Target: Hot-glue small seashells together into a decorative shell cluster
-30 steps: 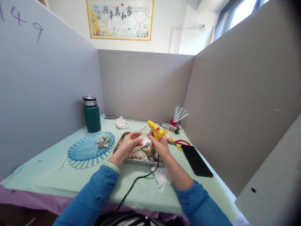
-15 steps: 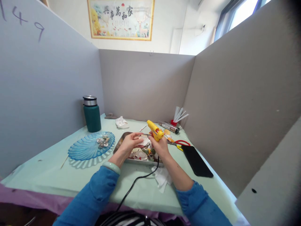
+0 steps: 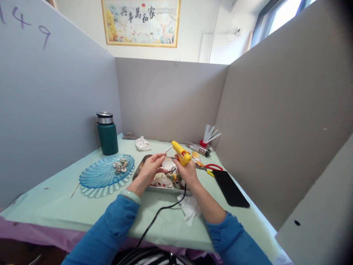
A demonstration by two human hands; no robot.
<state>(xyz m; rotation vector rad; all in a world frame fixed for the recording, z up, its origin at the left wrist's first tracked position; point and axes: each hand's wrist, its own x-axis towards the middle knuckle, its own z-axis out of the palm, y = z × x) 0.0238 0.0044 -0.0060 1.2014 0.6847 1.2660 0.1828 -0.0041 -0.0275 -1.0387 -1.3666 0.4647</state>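
Note:
My right hand (image 3: 188,172) is closed around a yellow glue gun (image 3: 181,152), its nozzle pointing away to the upper left. From the gun a black cord (image 3: 160,212) runs down to the table's front edge. Just left of it, my left hand (image 3: 152,168) pinches what looks like a white shell (image 3: 167,164) between thumb and fingers. Both hands are above a metal tray (image 3: 165,189) of mixed shells (image 3: 165,182) and small coloured pieces. On the left, a blue scalloped plate (image 3: 95,176) carries a small cluster of shells (image 3: 120,165).
A green bottle (image 3: 107,138) stands behind the plate. At the right lie a black phone (image 3: 231,188), scissors (image 3: 213,167) and a clear tube (image 3: 198,148), with glue sticks (image 3: 211,133) in a red holder behind. Crumpled tissue (image 3: 190,209) is before the tray. Grey panels (image 3: 173,99) enclose the table.
My left hand has shifted slightly upward and its fingers have turned a little, with the white shell moving slightly. The right hand keeps the glue gun in nearly the same place.

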